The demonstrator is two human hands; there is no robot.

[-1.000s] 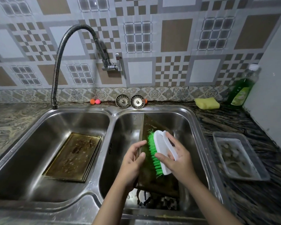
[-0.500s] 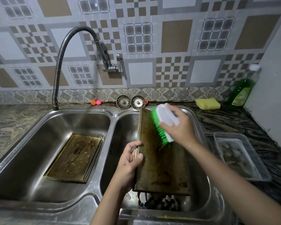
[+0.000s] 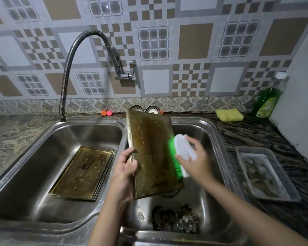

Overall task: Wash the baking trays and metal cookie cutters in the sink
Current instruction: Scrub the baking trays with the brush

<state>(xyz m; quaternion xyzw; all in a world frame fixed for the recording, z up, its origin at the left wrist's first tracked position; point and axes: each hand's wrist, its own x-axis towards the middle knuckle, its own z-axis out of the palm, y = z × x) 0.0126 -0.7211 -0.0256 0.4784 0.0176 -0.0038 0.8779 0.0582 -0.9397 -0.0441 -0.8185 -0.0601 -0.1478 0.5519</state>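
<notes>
Over the right basin of the double sink a greasy brown baking tray is held up on a slant, its top edge reaching the back rim, its bottom corner hanging above the drain. The left hand grasps the tray's left long edge, thumb on the front face and fingers wrapped behind. The right hand clasps a white scrubbing brush whose green bristles press against the tray's right edge, about halfway down.

On the floor of the right basin, near its front wall, lies a heap of metal cookie cutters, some with scalloped outlines; they are dark and hard to count. A second stained baking tray lies flat on the floor of the left basin, towards its right wall.

A flexible steel faucet arches from the wall and ends over the left basin's back rim. On the counter's back edge sit two small orange and pink balls and two sink strainers, partly hidden by the raised tray. Near the counter's back right corner are a yellow sponge and a bottle of green dish soap. A clear plastic container rests on the counter just right of the sink
</notes>
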